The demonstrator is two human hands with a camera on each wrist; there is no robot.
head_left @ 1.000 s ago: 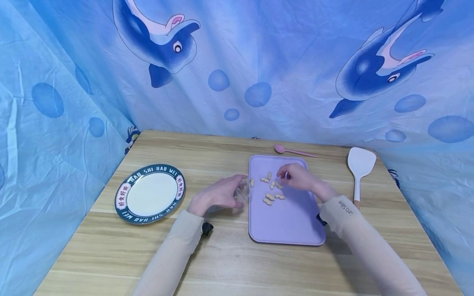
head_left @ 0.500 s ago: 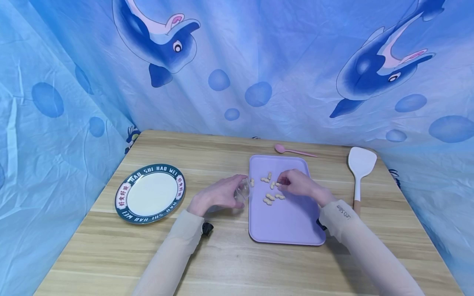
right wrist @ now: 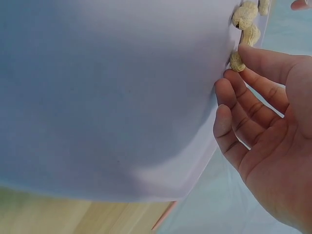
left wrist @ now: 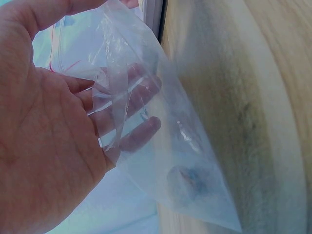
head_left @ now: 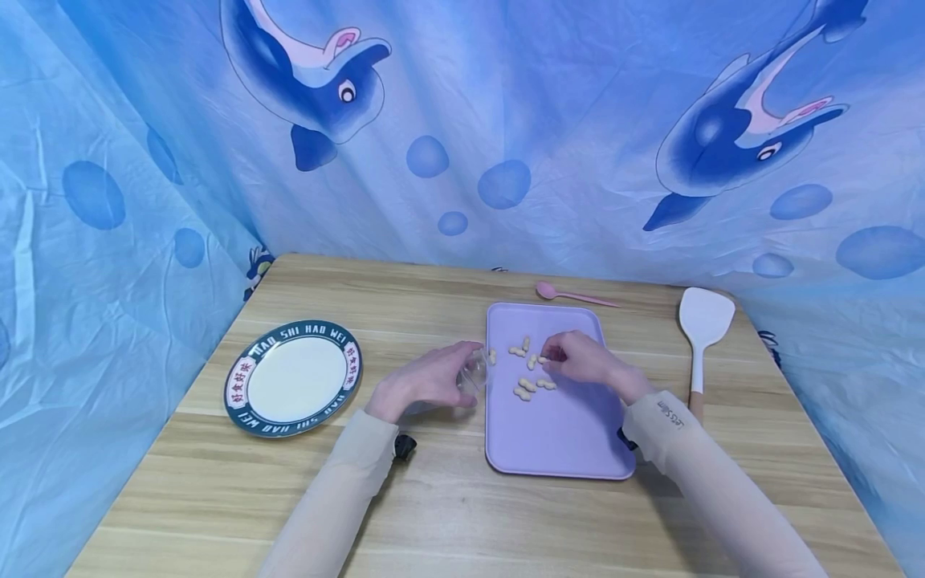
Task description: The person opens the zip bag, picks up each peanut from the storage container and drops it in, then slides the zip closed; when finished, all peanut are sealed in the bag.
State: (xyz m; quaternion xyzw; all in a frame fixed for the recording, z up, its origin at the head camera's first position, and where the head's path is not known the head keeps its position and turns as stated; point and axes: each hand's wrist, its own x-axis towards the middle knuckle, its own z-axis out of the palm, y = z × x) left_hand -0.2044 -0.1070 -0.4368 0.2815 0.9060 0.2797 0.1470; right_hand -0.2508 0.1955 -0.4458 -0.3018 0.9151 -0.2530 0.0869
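Right hand (head_left: pixel 584 358) pinches one peanut (right wrist: pixel 237 62) at the purple tray (head_left: pixel 560 437), while left hand (head_left: pixel 426 381) holds a clear bag (left wrist: pixel 161 163) beside the tray's edge. The pinch should be light but secure, not cracking the shell, and the bag well opened.

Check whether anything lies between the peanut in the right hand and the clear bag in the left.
Yes, low down: loose peanuts and the purple tray rim lie between the pinched peanut and the bag.
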